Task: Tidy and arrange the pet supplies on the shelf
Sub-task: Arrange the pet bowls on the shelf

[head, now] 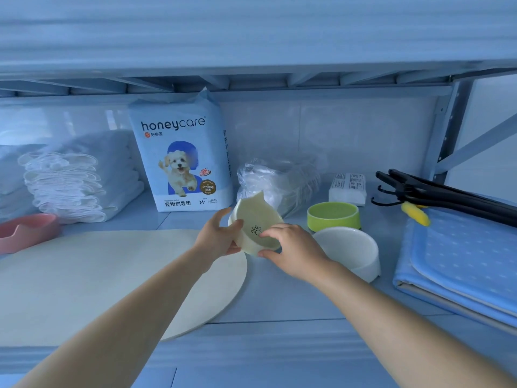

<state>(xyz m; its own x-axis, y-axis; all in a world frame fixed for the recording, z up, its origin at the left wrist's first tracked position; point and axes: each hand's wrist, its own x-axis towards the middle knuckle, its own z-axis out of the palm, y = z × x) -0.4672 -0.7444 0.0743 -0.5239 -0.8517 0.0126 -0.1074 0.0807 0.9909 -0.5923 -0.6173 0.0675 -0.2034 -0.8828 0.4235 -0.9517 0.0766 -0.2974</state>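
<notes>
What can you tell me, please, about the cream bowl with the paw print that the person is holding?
The cream bowl is a small, smooth pet dish, seemingly ceramic or plastic, with two cat-ear points on its upper rim and a dark paw print inside. It looks empty. It is lifted off the shelf and tilted so its inside faces the camera. The left hand grips its left edge and the right hand its lower right rim. It hangs above the edge of the beige mat, in front of a crumpled clear bag.

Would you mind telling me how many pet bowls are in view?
4: a cream cat-eared bowl held in both hands, a green round bowl and a white round bowl at right, a pink bowl far left.
</notes>
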